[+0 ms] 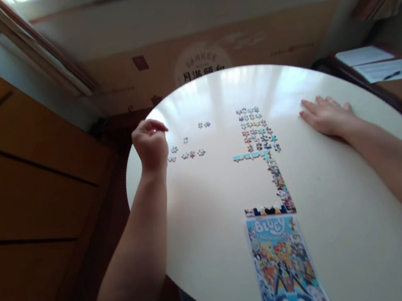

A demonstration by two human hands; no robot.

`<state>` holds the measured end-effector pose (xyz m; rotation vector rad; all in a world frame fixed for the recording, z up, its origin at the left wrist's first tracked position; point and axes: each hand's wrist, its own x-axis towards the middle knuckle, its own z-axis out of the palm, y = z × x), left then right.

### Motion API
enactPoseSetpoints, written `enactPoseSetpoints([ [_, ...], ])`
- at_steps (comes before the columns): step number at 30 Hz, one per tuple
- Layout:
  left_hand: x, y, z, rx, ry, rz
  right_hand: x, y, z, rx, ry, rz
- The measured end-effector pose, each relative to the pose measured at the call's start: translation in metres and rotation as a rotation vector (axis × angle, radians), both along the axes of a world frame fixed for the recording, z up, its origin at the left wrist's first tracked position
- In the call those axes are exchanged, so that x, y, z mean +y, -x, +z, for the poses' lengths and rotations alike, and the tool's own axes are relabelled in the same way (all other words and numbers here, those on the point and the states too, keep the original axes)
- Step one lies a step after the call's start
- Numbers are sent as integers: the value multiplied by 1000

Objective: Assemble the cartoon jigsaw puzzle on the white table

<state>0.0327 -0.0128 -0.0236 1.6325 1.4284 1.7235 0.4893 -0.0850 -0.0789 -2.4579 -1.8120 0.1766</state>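
Observation:
My left hand [151, 142] is raised over the table's left edge, its fingers curled closed; whatever they may hold is hidden. Beside it lie several loose jigsaw pieces [188, 155]. My right hand [325, 114] rests flat on the right side of the tabletop, fingers spread, nothing under it that I can see. Between the hands, loose jigsaw pieces [253, 124] stand in rows. Just below them a joined puzzle border [280, 183] forms the top, right and bottom sides of a frame. A Bluey picture sheet [282, 260] touches or nearly touches its bottom strip.
Everything lies on a round white table [211, 252]. Orange-brown cabinet doors [6, 195] stand at the left. Past the right edge, papers [381, 71] and a pen [392, 75] lie on a dark side surface. A printed banner [262, 38] hangs on the far wall.

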Motion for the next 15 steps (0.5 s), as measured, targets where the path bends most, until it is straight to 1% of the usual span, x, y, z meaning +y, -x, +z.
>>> enactPoseSetpoints([
  [2,-10,-5,4,-61,-47,-67,2,2,-3,3,-17,-3],
  [5,-22,-9,8,-22,-159,-134,5,3,-9,-12,-53,-18],
  [7,-26,-8,10,-31,-134,-113,7,1,-13,-37,-54,-13],
  [10,-23,-3,12,-99,-109,-50,7,-2,-17,-49,-51,-13],
  [13,-17,4,14,-228,-109,-14,8,-6,-22,-42,-39,-15],
  [15,-15,8,17,-333,-85,-28,9,-9,-25,-36,-46,-6],
])
